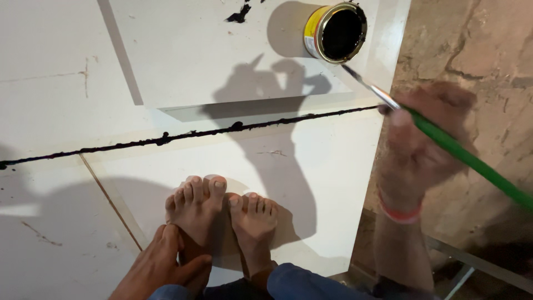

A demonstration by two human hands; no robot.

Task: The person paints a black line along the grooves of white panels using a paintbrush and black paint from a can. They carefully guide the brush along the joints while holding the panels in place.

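My right hand (417, 139), blurred by motion, grips a green-handled brush (461, 153) whose dark tip points up toward an open yellow can (336, 31) of black paint. The can stands tilted at the top of a white board (194, 50). My left hand (161, 261) rests on my left foot (195, 208), fingers wrapped over the ankle. A black painted line (183, 135) runs across the seam between the white panels, from the left edge to the right edge of the board.
My bare feet stand on a white panel (311, 166). Rough stone floor (488, 61) lies to the right of the panels. Black paint splatter (240, 14) marks the upper board. A metal bar (477, 261) shows at the lower right.
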